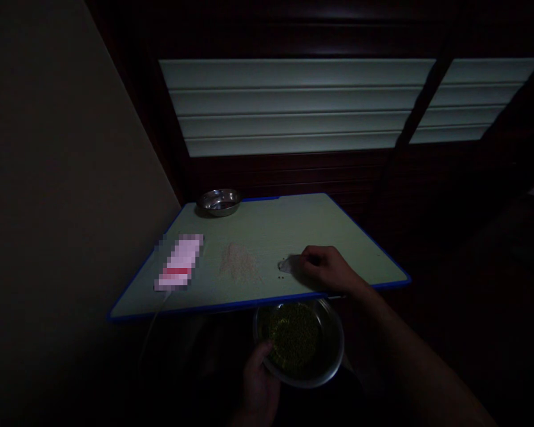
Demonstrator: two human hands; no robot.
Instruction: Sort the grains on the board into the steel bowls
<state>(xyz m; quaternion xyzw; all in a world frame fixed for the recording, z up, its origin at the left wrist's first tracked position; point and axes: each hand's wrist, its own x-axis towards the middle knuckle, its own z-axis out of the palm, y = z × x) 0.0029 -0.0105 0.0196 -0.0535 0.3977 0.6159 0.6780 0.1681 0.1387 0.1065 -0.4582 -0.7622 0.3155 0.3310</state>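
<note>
My left hand (261,376) grips the near left rim of a metal bowl (334,350), thumb over the edge. Small green grains, like mung beans (293,335), lie inside it. The bowl is below the table's front edge. Over the table, my right hand (324,267) has its fingers curled together. Beside its fingertips is a small pale, greyish piece (286,265), too dim to name; whether the fingers hold it is unclear. A few dark specks (280,277) lie around that piece. Left of it spreads a loose heap of pale grains (239,263).
The light-green table (289,222) has a blue edge. At its back left stands a shallow metal bowl (219,203). A phone with a blurred screen (180,263) lies at the left, its cable (150,326) hanging over the front edge. A wall rises at left, slatted panels behind.
</note>
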